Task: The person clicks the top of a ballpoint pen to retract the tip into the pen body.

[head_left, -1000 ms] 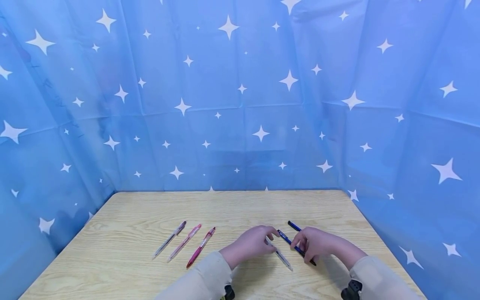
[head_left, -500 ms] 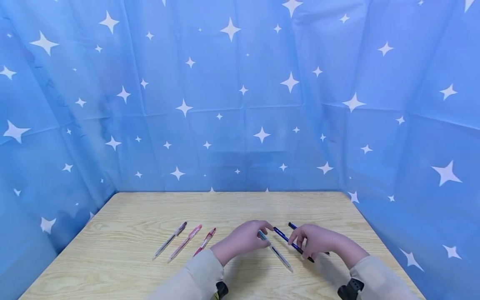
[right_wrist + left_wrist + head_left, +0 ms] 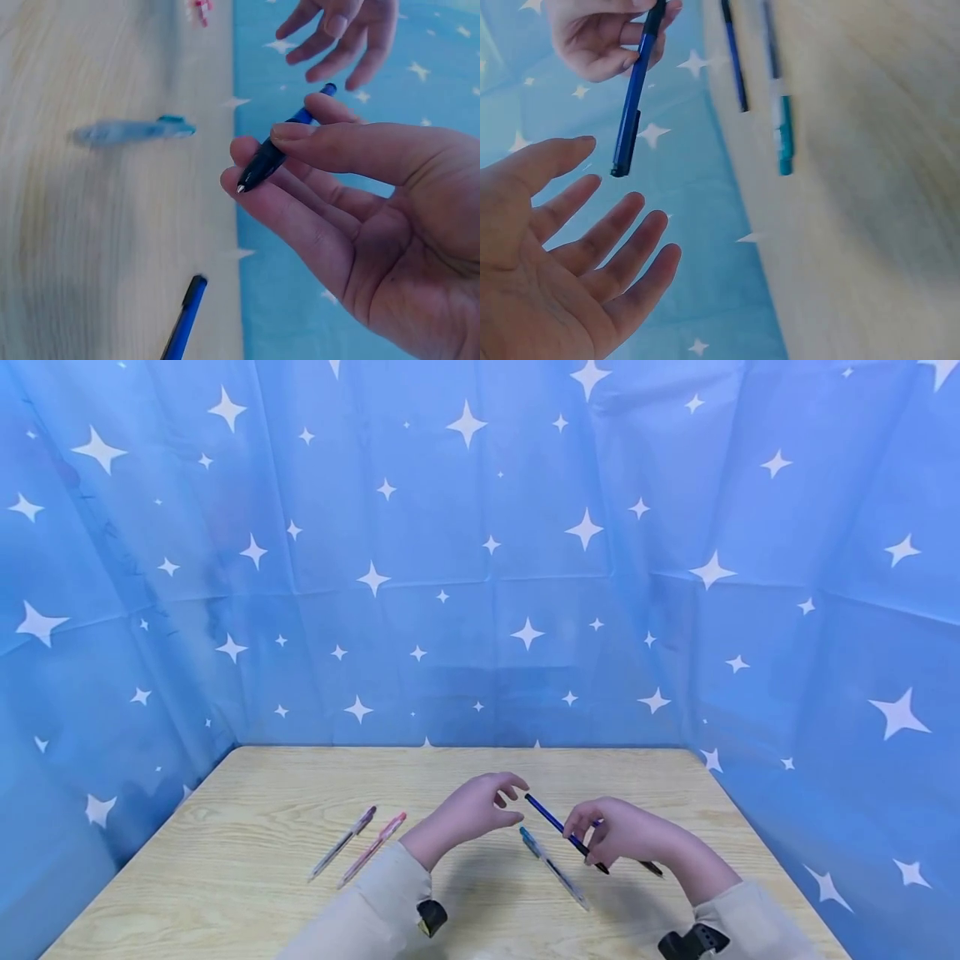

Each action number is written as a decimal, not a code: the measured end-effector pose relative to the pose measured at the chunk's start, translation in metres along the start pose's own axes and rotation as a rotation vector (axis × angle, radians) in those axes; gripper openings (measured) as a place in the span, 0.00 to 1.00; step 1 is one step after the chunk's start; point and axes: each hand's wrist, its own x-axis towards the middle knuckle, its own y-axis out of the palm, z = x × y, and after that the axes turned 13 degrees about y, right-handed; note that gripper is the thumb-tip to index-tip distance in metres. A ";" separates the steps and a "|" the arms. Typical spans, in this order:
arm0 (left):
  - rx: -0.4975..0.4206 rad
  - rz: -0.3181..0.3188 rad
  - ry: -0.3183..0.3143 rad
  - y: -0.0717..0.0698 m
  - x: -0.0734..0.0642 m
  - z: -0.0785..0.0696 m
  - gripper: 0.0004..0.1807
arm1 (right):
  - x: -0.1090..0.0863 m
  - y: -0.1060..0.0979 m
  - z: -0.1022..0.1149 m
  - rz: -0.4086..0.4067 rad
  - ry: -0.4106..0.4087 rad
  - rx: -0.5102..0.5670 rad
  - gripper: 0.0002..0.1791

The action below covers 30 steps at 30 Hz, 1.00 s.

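Note:
My right hand (image 3: 633, 835) pinches a blue pen (image 3: 545, 812) near its dark tip, between thumb and fingers, and holds it above the table. In the right wrist view the pen's metal point (image 3: 240, 189) shows. My left hand (image 3: 468, 814) is held with spread, relaxed fingers close to the pen's other end; the left wrist view shows a gap between them. Below lies a clear-barrelled pen with a teal end (image 3: 551, 867), touched by neither hand. A second blue pen (image 3: 185, 319) lies on the table, partly hidden behind my right hand in the head view.
To the left on the wooden table (image 3: 247, 827) lie a purple-ended clear pen (image 3: 341, 845) and a pink pen (image 3: 372, 850). A blue curtain with white stars (image 3: 480, 610) surrounds the table's back and sides.
My left hand has left the teal-ended pen and moved up and leftward. My right hand has raised the blue pen and shifted it left. The left sleeve now hides the red pen.

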 end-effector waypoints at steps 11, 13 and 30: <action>-0.047 -0.079 0.047 -0.029 -0.004 -0.015 0.22 | -0.004 0.012 0.026 -0.051 -0.095 0.093 0.12; -0.058 -0.092 0.058 -0.034 -0.006 -0.018 0.22 | -0.004 0.015 0.029 -0.056 -0.126 0.107 0.12; -0.219 -0.188 0.135 -0.052 -0.019 -0.047 0.20 | 0.003 0.040 0.050 -0.043 -0.293 0.291 0.11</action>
